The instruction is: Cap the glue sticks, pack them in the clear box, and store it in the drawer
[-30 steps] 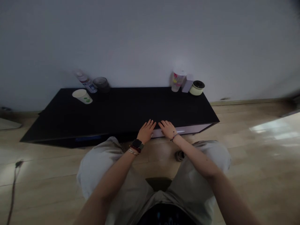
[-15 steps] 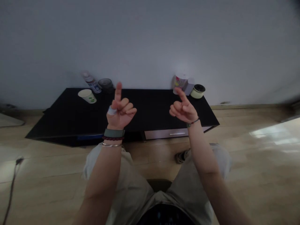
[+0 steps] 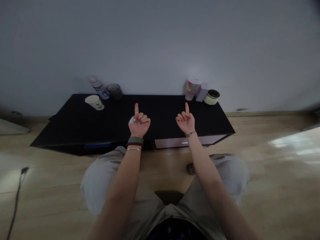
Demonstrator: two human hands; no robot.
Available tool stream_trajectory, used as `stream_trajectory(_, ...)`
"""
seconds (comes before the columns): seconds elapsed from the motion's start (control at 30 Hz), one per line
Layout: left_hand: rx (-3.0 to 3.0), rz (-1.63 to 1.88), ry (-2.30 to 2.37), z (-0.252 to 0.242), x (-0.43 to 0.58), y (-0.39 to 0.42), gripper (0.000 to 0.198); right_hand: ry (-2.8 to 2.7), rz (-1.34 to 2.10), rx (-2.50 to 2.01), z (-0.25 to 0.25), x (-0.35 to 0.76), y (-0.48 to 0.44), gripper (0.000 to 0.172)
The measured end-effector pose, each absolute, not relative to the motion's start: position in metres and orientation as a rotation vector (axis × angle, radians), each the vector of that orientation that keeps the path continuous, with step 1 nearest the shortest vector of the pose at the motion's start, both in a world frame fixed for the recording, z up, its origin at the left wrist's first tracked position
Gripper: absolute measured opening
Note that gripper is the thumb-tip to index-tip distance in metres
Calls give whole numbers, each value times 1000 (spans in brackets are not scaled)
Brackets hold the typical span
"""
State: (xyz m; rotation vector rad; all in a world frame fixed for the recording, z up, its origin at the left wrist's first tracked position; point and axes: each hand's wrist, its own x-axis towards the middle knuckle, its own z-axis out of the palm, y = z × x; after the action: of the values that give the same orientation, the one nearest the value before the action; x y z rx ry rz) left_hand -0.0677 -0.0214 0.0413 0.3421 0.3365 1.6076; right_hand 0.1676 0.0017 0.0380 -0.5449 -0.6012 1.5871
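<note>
My left hand [image 3: 139, 125] is raised over the black cabinet [image 3: 162, 116], palm toward me, index finger pointing up and the other fingers curled in. Nothing is held in it; a small white-and-blue patch shows near the thumb. In the same pose, my right hand [image 3: 185, 122] points its index finger up with the rest folded, also holding nothing. The closest thing beyond it is a clear plastic cup [image 3: 192, 89] with a lid and a coloured print. A dark grey bowl or cup [image 3: 114, 91] stands up and left of my left hand.
At the cabinet's left stand a white paper cup [image 3: 95, 102] with green marks and a spray can [image 3: 99, 89]. Toward the right are a pale box [image 3: 202, 92] and a cream pot [image 3: 212, 97] with a dark top. A wall [image 3: 155, 46] rises behind. A cable [image 3: 17, 200] lies on the floor.
Both hands have moved inward, closer to each other, and the index fingertips sit lower in view. My right index finger has turned from slanting left to nearly upright.
</note>
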Motion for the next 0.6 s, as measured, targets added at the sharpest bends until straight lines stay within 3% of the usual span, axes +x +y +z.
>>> stream_trajectory(0.43, 332, 1609, 343, 46, -66, -26, 44, -594, 1583, -478, 44, 170, -1, 61)
stream_trajectory(0.53, 261, 1576, 323, 47, -66, -23, 36, -626, 1620, -443, 40, 174, -2, 51)
stream_trajectory(0.6, 154, 1520, 379, 45, -66, -21, 34, -691, 1714, -453, 31, 177, -3, 34)
